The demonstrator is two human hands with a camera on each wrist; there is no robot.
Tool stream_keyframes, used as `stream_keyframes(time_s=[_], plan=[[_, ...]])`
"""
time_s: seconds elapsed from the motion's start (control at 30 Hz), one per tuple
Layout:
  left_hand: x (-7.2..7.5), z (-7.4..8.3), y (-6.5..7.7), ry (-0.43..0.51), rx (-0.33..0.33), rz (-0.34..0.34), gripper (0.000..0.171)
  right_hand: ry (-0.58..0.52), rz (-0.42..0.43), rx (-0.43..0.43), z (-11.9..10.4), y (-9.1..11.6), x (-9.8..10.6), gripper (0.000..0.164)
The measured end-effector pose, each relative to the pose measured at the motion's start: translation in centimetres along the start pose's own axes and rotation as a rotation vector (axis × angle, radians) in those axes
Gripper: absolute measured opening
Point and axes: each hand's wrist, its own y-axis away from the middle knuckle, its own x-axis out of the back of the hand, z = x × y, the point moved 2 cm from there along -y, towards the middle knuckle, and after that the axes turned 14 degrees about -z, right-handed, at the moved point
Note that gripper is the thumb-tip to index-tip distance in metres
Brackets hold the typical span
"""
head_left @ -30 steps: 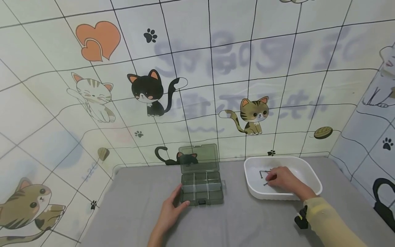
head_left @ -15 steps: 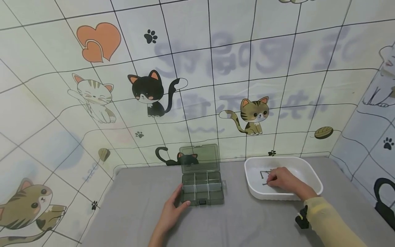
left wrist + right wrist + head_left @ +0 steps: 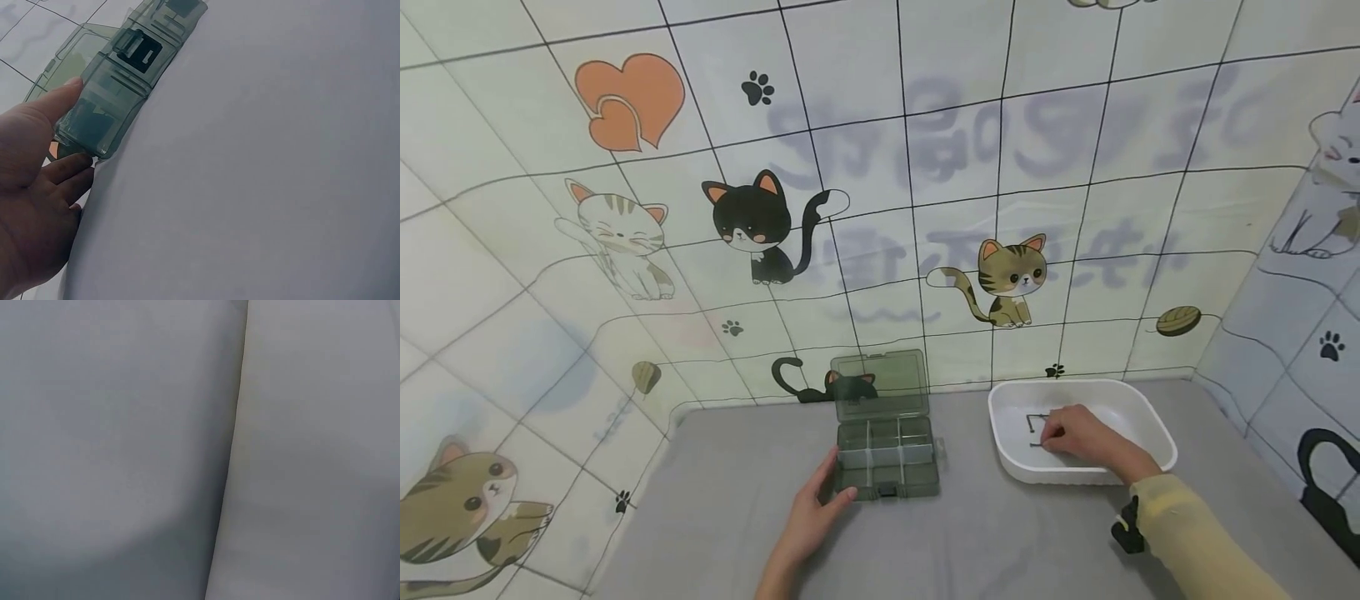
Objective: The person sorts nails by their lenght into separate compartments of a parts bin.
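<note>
A translucent green compartment box (image 3: pixel 889 457) stands on the grey cloth with its lid (image 3: pixel 881 385) raised. My left hand (image 3: pixel 808 521) rests at its left front corner, thumb on the front edge and fingers along the side. In the left wrist view the thumb (image 3: pixel 59 103) lies against the box (image 3: pixel 103 122), its latch facing me. To the right, my right hand (image 3: pixel 1081 437) reaches into a white tray (image 3: pixel 1150 454) with bent fingers. Its fingertips pinch a thin dark screw (image 3: pixel 1036 445), partly hidden by them. Several similar screws (image 3: pixel 1031 423) lie just beyond.
The grey cloth (image 3: pixel 985 542) covers the table up to a wall sheet (image 3: pixel 880 250) printed with cats and grid lines. A black loop-shaped object (image 3: pixel 1330 492) is at the right edge. Only pale surfaces (image 3: pixel 112 425) show in the right wrist view.
The screw at my right fingertips has turned from slanted to nearly level and shows more of its length. My left hand and the box hold still; the head view has shifted slightly.
</note>
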Motion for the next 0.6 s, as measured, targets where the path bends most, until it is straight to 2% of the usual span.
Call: stream_keyframes(time_s=[0.23, 0.47, 0.6], plan=[[0.3, 0.05, 0.02, 0.008, 0.008, -0.015, 0.074, 0.016, -0.021, -0.032, -0.01, -0.52, -0.12, 0.006], [0.24, 0.16, 0.02, 0.009, 0.022, -0.018, 0.073, -0.039, -0.019, -0.046, -0.07, -0.44, 0.17, 0.008], [0.22, 0.3, 0.16, 0.001, 0.023, -0.021, 0.072, -0.047, 0.018, -0.032, -0.19, -0.09, 0.38, 0.007]])
